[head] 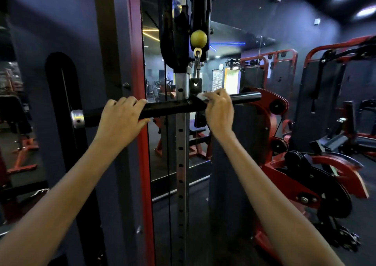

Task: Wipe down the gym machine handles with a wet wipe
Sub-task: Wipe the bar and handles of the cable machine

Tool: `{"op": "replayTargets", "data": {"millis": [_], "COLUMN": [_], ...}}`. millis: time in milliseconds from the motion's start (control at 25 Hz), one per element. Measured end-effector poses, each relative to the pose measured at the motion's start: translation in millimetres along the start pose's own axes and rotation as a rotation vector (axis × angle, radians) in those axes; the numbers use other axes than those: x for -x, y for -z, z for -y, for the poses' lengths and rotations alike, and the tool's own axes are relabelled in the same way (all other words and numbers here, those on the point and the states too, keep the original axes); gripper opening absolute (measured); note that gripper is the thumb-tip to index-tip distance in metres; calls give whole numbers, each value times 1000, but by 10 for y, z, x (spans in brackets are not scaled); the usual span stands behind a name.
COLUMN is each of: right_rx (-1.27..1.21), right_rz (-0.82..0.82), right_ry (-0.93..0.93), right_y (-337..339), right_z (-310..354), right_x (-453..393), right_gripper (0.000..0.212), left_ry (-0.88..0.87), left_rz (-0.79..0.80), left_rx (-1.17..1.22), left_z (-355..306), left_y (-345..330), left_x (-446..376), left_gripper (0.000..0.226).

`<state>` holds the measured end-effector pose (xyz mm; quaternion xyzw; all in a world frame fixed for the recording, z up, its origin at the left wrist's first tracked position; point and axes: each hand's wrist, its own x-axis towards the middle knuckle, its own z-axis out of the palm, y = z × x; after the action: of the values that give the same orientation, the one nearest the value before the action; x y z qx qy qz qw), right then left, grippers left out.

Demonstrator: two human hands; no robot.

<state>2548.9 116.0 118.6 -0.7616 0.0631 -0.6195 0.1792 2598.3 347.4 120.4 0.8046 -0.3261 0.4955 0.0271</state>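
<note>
left hand (122, 115) grips black steel cable bar (171, 108), 9 o'clock | right hand (218, 109) pinches limp white wet wipe (200, 96), 3 o'clock | bar hangs, likely swings: steady it

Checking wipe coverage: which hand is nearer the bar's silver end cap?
Left. The left hand grips the bar near the silver end cap; the right hand holds the wipe farther along.

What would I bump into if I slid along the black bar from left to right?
silver end cap → left hand → bare black bar → white wet wipe → right hand → shiny black end of the bar
</note>
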Motion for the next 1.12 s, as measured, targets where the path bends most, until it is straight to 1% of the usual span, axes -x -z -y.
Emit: {"op": "replayTargets", "data": {"millis": [40, 80, 160, 200, 240, 360, 400, 520, 560, 680, 720, 880, 920, 960, 1000, 1040, 1080, 1120], "right_rx": [20, 20, 0, -13, -17, -23, -21, -25, -36, -81, -93, -139, -144, -148, -152, -148, -141, -133], "right_rz": [-7, 6, 87, 116, 111, -20, -32, 67, 71, -88, -99, 50, 40, -5, -53, -64, -35, 9], "right_ry": [-28, 10, 192, 258, 274, 94, 110, 350, 344, 87, 67, 257, 258, 222, 156, 101, 97, 142], "right_y": [10, -6, -90, -108, -109, -81, -96, -177, -166, -171, -197, -216, -189, -177, -175, -192, -217, -247], "right_z": [-17, 19, 133, 143, 105, -45, -28, 72, 67, -78, -91, -73, -99, -131, -131, -100, -48, 10], "right_x": [-43, -47, 21, 46, 24, -90, -80, 17, -22, -217, -220, -127, -167, -229, -279, -291, -262, -191], "right_gripper": [25, 25, 23, 23, 22, 20, 20, 22, 21, 17, 16, 19, 19, 18, 18, 17, 16, 16], "left_ry": [-6, -6, 1, 4, 4, 6, 6, 9, 7, 0, 2, 33, 46, 56, 61, 65, 70, 72], "left_rz": [-5, -5, -18, -27, -35, -51, -60, -83, -85, -96, -96, -95, -94, -93, -91, -89, -88, -86], "left_rx": [0, 4, 20, 29, 38, 65, 62, 45, 40, 26, 22, 31, 34, 39, 45, 51, 54, 52], "left_z": [16, 33, 54, 62, 71, 60, 52, 18, 14, 3, -1, -3, -6, -15, -29, -45, -57, -64], "left_y": [-15, -39, -96, -117, -136, -169, -180, -191, -196, -188, -185, -190, -196, -201, -203, -203, -200, -191], "left_x": [14, 32, 51, 54, 52, 56, 70, 102, 107, 112, 124, 133, 133, 132, 132, 138, 146, 156], "left_gripper": [46, 46, 45, 45, 45, 44, 44, 46, 47, 47, 47, 46, 46, 46, 46, 46, 46, 46]}}
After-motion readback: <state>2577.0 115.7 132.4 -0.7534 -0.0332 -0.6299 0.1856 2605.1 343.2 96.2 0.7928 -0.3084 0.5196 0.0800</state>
